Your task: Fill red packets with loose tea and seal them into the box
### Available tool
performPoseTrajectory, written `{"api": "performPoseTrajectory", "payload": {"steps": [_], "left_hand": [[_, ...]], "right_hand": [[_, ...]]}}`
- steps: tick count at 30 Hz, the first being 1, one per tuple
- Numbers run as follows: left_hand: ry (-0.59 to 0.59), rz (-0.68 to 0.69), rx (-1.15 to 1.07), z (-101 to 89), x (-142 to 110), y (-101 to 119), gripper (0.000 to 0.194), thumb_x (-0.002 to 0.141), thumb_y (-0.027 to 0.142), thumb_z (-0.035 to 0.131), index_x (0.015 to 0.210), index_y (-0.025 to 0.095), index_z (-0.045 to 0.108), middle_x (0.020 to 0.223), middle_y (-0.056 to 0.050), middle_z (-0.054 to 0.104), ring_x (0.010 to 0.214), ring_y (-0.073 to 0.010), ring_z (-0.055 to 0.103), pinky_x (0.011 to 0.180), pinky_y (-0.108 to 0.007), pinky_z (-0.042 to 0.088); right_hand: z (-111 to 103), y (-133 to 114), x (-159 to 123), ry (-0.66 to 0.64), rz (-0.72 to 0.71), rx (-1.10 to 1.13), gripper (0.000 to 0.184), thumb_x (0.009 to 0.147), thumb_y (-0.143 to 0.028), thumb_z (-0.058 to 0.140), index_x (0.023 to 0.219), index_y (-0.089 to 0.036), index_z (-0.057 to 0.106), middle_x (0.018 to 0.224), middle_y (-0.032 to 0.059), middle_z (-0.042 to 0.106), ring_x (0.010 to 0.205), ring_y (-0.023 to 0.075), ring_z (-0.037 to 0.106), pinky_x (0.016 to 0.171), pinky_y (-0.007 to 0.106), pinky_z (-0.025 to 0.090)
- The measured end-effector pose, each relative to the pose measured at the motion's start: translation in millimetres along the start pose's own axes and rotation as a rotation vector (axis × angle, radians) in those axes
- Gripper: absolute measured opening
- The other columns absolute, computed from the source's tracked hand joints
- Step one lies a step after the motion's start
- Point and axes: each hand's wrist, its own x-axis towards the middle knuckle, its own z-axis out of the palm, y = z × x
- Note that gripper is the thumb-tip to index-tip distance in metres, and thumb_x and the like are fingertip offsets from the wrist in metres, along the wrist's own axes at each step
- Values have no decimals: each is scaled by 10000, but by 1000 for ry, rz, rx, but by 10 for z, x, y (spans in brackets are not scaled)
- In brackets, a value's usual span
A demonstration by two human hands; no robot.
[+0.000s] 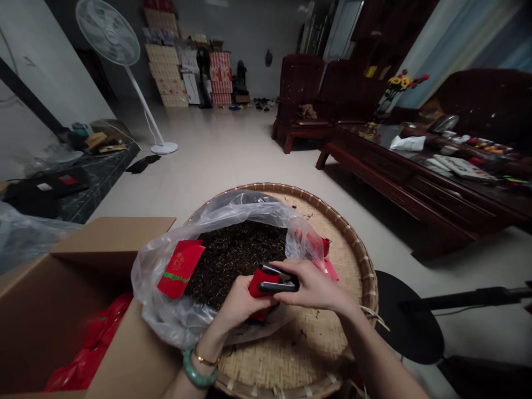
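My left hand is closed around a small red packet, held over the near edge of a clear plastic bag full of dark loose tea leaves. My right hand grips a dark scoop-like tool whose tip sits at the packet's mouth. A second red packet with gold print and a green stripe leans on the bag's left rim. The bag rests on a round woven bamboo tray.
An open cardboard box with red packets inside stands at my left. More red packets lie behind the bag on the tray. A dark wooden table is at the right, a standing fan at the back left, a black stool at the right.
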Motion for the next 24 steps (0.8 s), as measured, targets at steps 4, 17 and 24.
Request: {"api": "performPoseTrajectory", "payload": {"steps": [4, 17, 24], "left_hand": [[11, -33, 51, 48, -2, -33, 242, 538, 175, 738, 759, 85, 695, 687, -21, 681, 631, -150, 582, 606, -242, 455], [63, -114, 79, 16, 52, 6, 165, 529, 179, 717, 583, 115, 575, 515, 51, 522, 478, -72, 425, 479, -202, 352], [45, -149, 100, -20, 37, 0, 190, 529, 198, 734, 659, 100, 636, 586, 1, 621, 523, -115, 526, 531, -234, 420]], "right_hand": [[51, -52, 75, -26, -1, 2, 320, 791, -309, 634, 1090, -199, 651, 940, 54, 707, 796, 196, 633, 710, 277, 452], [110, -48, 174, 27, 46, -37, 201, 886, -277, 510, 962, -168, 661, 891, 75, 707, 788, 197, 638, 694, 267, 458], [55, 197, 178, 105, 152, 201, 330, 830, -351, 586, 1104, -176, 642, 1063, 74, 698, 945, 239, 638, 832, 346, 484]]}}
